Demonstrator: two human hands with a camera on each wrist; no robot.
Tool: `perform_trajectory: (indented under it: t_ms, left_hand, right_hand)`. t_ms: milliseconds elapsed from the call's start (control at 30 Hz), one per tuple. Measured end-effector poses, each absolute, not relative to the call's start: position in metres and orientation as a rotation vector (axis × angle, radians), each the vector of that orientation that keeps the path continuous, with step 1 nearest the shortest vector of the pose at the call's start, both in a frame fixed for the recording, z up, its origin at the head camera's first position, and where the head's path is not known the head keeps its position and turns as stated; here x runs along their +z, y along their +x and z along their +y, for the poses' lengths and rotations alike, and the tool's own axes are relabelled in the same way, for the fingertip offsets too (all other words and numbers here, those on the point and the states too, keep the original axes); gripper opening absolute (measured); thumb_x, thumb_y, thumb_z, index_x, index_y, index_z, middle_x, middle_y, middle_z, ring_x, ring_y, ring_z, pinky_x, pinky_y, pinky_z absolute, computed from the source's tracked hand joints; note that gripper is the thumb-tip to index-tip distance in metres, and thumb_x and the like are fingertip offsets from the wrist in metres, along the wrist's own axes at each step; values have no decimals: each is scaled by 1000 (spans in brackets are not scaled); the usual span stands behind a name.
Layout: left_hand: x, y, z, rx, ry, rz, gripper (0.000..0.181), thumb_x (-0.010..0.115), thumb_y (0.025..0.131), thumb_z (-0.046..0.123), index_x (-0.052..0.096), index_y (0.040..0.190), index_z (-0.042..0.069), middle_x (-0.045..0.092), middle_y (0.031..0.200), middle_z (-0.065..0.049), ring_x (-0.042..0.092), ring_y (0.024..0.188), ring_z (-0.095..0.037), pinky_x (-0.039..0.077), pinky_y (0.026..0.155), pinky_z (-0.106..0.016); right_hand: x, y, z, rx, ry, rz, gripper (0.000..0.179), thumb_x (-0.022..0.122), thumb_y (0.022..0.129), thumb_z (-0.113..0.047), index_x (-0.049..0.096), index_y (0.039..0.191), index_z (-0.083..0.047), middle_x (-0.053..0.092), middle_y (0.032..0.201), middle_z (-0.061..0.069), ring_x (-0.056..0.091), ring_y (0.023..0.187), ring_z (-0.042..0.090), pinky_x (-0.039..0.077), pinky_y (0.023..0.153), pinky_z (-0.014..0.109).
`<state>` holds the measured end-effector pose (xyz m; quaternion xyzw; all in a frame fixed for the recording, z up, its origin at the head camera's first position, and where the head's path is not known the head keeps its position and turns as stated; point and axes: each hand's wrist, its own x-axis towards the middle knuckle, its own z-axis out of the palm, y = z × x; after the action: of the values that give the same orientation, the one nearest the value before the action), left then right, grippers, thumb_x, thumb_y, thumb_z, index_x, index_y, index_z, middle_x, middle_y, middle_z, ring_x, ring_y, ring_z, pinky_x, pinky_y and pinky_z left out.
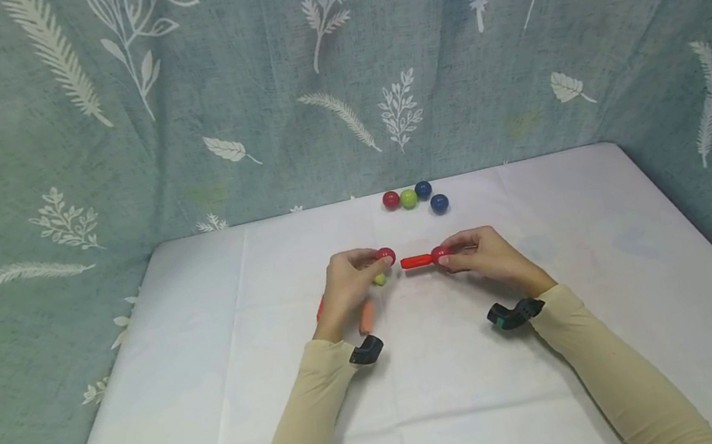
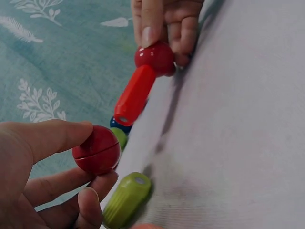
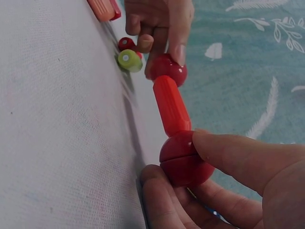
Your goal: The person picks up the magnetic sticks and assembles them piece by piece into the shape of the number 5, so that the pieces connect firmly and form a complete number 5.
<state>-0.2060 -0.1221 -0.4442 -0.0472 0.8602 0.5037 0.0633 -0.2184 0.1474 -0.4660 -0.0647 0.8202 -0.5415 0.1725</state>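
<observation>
My left hand (image 1: pixel 347 285) pinches a red ball (image 2: pixel 96 149) with a groove around it, between thumb and fingers. Facing it, my right hand (image 1: pixel 490 256) pinches another red ball (image 3: pixel 186 160). A bright red ridged stick (image 1: pixel 416 261) joins that second ball and points left, its free end showing a small grey disc in the left wrist view. A short gap separates this end from the left ball in the head view. Beneath the left hand lies a green stick (image 2: pixel 127 200), partly covered by the fingers in the head view.
An orange stick (image 1: pixel 366 317) lies beside the left wrist, and a red stick (image 1: pixel 319 308) is mostly hidden behind it. Toward the far table edge sit a red ball (image 1: pixel 391 200), a green ball (image 1: pixel 409 199) and two blue balls (image 1: pixel 439 203). A patterned curtain (image 1: pixel 280 109) hangs behind.
</observation>
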Motion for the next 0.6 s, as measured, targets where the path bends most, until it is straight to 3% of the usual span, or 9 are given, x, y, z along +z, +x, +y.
perform_trajectory:
  t_ms: [200, 400, 600]
  left_hand:
    - [-449, -203, -122, 1520, -102, 2640, 42, 82, 88, 35, 76, 119, 9, 78, 111, -6, 70, 102, -18, 50, 83, -30]
    - [-453, -200, -122, 1482, -26, 2694, 37, 82, 88, 33, 77, 116, 9, 78, 103, -5, 68, 87, -18, 49, 70, -28]
    - [-455, -200, -120, 1428, 25, 2730, 37, 83, 88, 33, 77, 116, 9, 78, 106, -4, 66, 92, -18, 51, 76, -29]
  right_hand:
    - [-464, -217, 148, -1545, -208, 2331, 42, 77, 94, -30, 70, 128, -7, 74, 124, 14, 73, 100, 15, 56, 84, 27]
    - [-463, -217, 149, -1552, -214, 2322, 42, 77, 94, -30, 70, 128, -7, 74, 123, 14, 72, 98, 14, 56, 83, 26]
    - [-464, -218, 149, -1537, -205, 2328, 43, 77, 94, -32, 70, 128, -7, 74, 125, 13, 73, 101, 15, 57, 87, 29]
